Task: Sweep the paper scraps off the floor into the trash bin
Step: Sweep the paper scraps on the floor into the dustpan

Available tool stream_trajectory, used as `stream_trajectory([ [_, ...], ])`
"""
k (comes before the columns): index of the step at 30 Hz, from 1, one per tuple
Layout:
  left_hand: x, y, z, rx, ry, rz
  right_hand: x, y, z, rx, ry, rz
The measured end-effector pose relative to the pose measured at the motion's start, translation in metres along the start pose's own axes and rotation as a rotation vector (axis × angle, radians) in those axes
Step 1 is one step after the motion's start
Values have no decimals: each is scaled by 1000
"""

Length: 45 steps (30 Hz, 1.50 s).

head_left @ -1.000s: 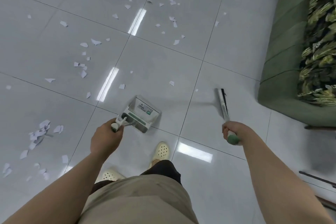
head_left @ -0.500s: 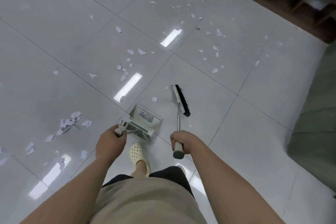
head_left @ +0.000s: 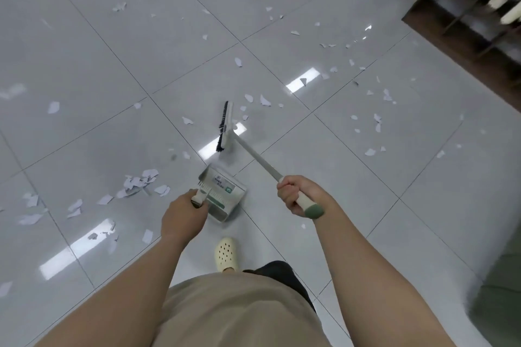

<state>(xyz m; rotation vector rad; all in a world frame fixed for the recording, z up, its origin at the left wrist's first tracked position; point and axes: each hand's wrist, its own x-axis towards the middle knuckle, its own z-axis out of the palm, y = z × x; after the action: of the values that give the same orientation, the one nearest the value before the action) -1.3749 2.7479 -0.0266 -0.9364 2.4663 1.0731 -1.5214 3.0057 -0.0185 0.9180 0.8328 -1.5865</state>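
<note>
Floor (head_left: 84, 45): glossy grey tiles, fills nearly the whole view, paper scraps spread over most of it. Dark wooden shelf unit (head_left: 476, 11) at upper right, blurred; a pale rounded object beside its top-left corner might be a bin, cannot tell, so trash bin counted as not identified in view. Broom (head_left: 255, 153): long pale shaft running from right hand up-left to a head with dark bristles, which sits at or just over the tile in front of the dustpan mouth; contact with floor not certain. Dustpan (head_left: 224, 191): grey, labelled, low to the floor just ahead of a cream clog (head_left: 227, 253); interior looks free of scraps as far as visible. Right hand (head_left: 296, 194): fingers wrapped fully round the broom grip just above its green end cap. Left hand (head_left: 183, 211): fingers closed round the dustpan handle. Paper scraps: one loose heap (head_left: 139, 182) lies left of the dustpan, near but not in it; loose pieces (head_left: 265, 100) just beyond the broom head; many more scattered far left, top and right toward the shelf. Progress, judged: early. Some gathering into a heap appears done; nothing in the pan, nothing binned. Left: collect remaining scatter, sweep into pan, empty into bin
</note>
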Motion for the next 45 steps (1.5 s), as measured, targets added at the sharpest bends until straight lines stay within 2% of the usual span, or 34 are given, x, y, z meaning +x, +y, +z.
stream_trajectory([
  [3, 7, 18, 10, 14, 6, 10, -26, 11, -12, 14, 82, -19],
  [7, 7, 44, 35, -22, 36, -12, -73, 28, -49, 296, 117, -87],
  [11, -6, 73, 68, -91, 61, -8, -104, 45, -96, 301, 356, -162],
  [14, -20, 92, 94, -119, 63, -5, -114, 53, -132, 304, 467, -138],
  [21, -53, 107, 137, -113, 48, -40, -110, 71, -187, 482, 476, -48],
  [23, -60, 109, 141, -107, 51, -56, -101, 79, -179, 475, 447, -2],
  [27, -73, 110, 142, -120, 102, -114, -86, 91, -134, 375, 261, 68],
  [30, -87, 106, 139, -109, 149, -163, -70, 72, -119, 298, 116, 124],
  [34, -101, 94, 128, -165, 242, -237, -51, 20, -147, 227, 26, 178],
  [37, -106, 90, 119, -200, 298, -258, -51, -14, -178, 274, -81, 182],
  [41, -108, 90, 117, -91, 274, -238, -64, -50, -189, 245, -173, 140],
  [45, -106, 100, 125, -41, 253, -212, -94, -57, -207, 285, -226, 71],
])
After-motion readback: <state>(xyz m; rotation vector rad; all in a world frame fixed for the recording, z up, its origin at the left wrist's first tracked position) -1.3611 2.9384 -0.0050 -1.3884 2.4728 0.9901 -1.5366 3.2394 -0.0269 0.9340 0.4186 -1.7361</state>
